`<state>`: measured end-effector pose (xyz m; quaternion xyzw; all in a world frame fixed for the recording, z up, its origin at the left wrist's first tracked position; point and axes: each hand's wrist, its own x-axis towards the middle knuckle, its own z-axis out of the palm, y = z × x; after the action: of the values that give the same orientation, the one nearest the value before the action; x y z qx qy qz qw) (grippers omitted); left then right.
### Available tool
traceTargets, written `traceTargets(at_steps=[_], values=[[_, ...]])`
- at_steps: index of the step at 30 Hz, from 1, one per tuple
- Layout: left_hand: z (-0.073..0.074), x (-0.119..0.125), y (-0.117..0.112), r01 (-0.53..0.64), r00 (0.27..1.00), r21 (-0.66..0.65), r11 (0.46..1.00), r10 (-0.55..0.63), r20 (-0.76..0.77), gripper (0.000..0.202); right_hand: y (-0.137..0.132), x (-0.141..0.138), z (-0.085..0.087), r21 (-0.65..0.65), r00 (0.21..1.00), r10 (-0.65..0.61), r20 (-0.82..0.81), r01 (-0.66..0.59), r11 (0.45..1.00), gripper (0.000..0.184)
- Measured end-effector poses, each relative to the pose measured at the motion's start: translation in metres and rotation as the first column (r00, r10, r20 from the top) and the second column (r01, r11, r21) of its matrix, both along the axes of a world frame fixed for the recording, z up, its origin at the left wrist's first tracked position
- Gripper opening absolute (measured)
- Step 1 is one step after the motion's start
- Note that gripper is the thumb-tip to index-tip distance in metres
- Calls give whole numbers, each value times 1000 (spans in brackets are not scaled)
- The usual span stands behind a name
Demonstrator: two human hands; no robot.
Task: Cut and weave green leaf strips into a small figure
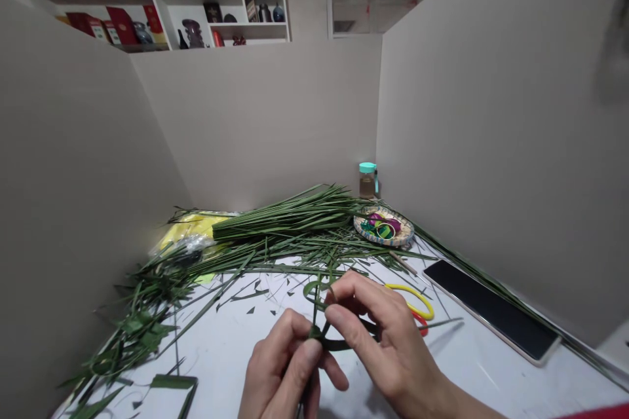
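Note:
Both my hands meet over the white table [230, 347], low in the middle of the view. My left hand [282, 373] pinches the base of a green leaf strip [319, 298] that is bent into loops. My right hand [378, 334] is closed on the same strip from the right, its fingertips touching the folded part close to my left thumb. The loops stand up between the two hands.
A big bundle of long green leaves [285, 217] lies across the back, with cut scraps [132, 334] on the left. Behind are a small woven tray [384, 228], a teal-capped jar [367, 181] and a yellow bag [189, 228]. Yellow-handled scissors [417, 301] and a dark phone [491, 308] lie to the right.

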<state>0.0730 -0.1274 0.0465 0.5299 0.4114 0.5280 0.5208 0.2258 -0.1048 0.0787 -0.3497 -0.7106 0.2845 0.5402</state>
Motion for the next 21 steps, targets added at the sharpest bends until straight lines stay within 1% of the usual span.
traceTargets(at_steps=[3, 5, 9, 12, 15, 19, 21], values=[[4, -3, 1, -11, 998, 42, 999, 13, -61, 40, -3, 2, 4, -149, 994, 90, -57, -98, 984, 20], [6, -4, 2, -19, 996, 67, 998, 25, -89, 37, -4, 4, 8, -196, 987, 139, -78, -152, 969, 22], [8, -3, 3, -22, 993, 91, 996, 32, -111, 34, -3, 5, 12, -246, 979, 156, -133, -185, 951, 21], [8, -3, 3, -25, 993, 105, 994, 37, -115, 31, -3, 5, 13, -226, 983, 134, -129, -161, 961, 21], [8, -5, 3, -2, 991, 113, 994, 16, -131, 28, -2, 5, 13, -219, 985, 124, -120, -149, 964, 19], [6, -9, 4, 37, 984, 126, 991, -14, -178, 27, 0, 7, 12, -290, 975, 162, -150, -200, 936, 9], [4, -12, 6, 66, 978, 131, 989, -38, -203, 27, 3, 9, 12, -310, 973, 189, -135, -223, 924, 12]])
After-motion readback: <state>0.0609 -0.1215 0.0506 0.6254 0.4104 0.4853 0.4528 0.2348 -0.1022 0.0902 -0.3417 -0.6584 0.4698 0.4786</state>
